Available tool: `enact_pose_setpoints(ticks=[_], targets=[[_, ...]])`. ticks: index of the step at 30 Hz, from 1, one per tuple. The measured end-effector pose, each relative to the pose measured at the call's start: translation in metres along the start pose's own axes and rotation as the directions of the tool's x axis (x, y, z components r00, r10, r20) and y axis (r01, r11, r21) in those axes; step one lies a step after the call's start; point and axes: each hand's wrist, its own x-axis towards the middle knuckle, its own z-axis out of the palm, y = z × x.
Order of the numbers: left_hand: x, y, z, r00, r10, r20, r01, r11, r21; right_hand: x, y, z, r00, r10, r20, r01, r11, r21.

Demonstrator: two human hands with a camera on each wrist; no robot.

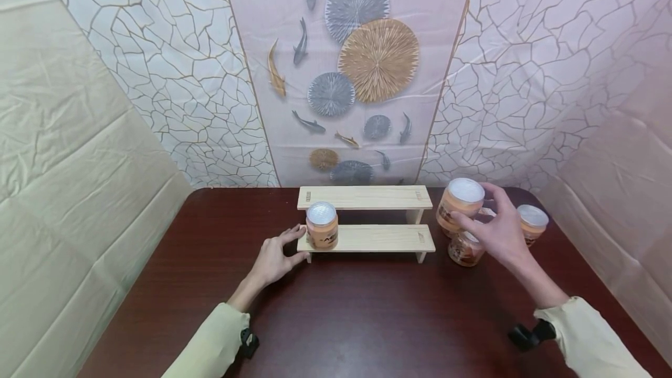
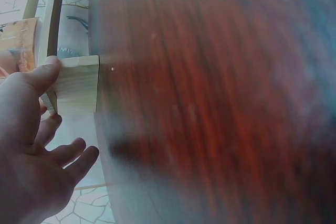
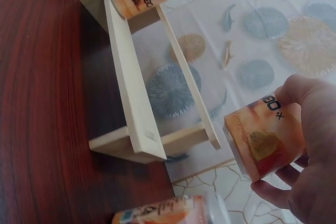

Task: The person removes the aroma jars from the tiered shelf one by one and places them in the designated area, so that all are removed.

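A two-tier wooden shelf rack stands at the back of the table. On the left end of its lower tier sits an orange jar with a silver top. My left hand pinches that end of the rack, thumb at the front corner in the left wrist view, other fingers spread. To the right of the rack, my right hand grips a second orange jar around its side. It is held upright above the table, overlapping another jar below it in the head view.
One more orange jar stands at the right, beyond my right hand. The dark red wooden table stretches in front of the rack. A patterned cloth hangs right behind the table, and pale cloth walls flank it.
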Motion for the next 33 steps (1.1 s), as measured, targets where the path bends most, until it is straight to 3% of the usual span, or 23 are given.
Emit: enact_pose_setpoints(ticks=[6,20,33], targets=[[0.001,0.000,0.000,1.000,0.014,-0.010,-0.014,1.000,-0.004,0.003,0.000,-0.013,1.000,0.010,-0.011,-0.010,1.000,0.006],[0.000,0.000,0.000,1.000,-0.004,-0.006,0.004,1.000,0.009,0.002,0.010,-0.039,0.996,0.069,-0.051,-0.074,0.992,-0.098],[-0.001,0.001,0.000,1.000,-0.015,0.006,0.015,1.000,0.002,-0.002,0.026,-0.062,0.984,0.159,-0.079,-0.169,0.975,-0.145]])
